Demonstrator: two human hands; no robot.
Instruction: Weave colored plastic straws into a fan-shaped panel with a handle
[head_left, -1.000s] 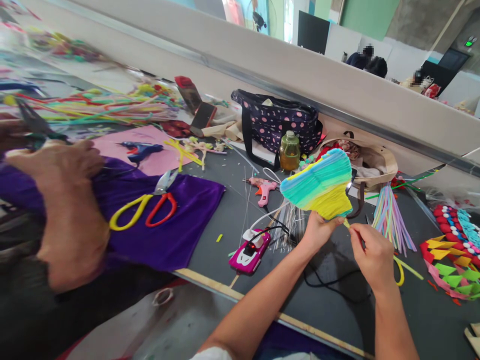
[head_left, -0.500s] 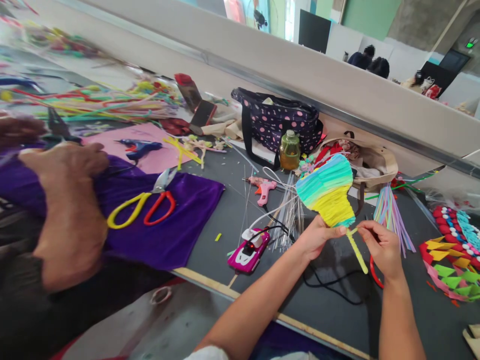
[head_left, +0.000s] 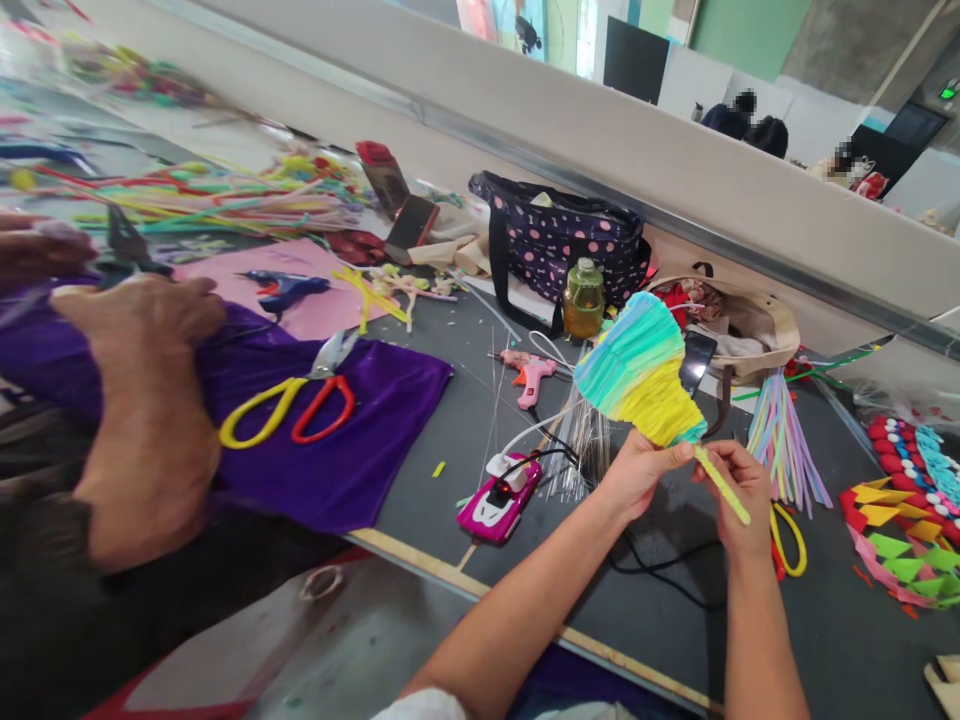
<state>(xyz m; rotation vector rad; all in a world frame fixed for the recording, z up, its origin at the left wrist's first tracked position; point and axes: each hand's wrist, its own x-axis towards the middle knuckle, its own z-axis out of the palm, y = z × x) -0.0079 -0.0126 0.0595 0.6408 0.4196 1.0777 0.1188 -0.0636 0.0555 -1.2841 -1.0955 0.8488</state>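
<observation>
My left hand (head_left: 646,470) pinches the base of a fan-shaped craft piece (head_left: 637,375), banded in blue, teal and yellow. A fuzzy yellow stem (head_left: 724,488) slants down from that base toward the lower right. My right hand (head_left: 739,490) is closed at the upper part of this stem, its fingers curled behind it and partly hidden. Right of that hand lie scissors with yellow and red handles (head_left: 789,543), partly covered by it. A black cable (head_left: 660,570) runs over the table below my hands.
A pink glue gun (head_left: 529,372), a magenta power strip (head_left: 499,500) and thin clear sticks (head_left: 589,440) lie left of my hands. A bottle (head_left: 583,300) stands by a dotted bag (head_left: 562,240). At left, a co-worker's hand (head_left: 142,310) is near pliers (head_left: 126,240) and large scissors (head_left: 326,375).
My right hand has moved from beside the stem to behind it; the thin yellow strip it pinched is now hidden. The fan piece has tilted left, and the stem has swung right.
</observation>
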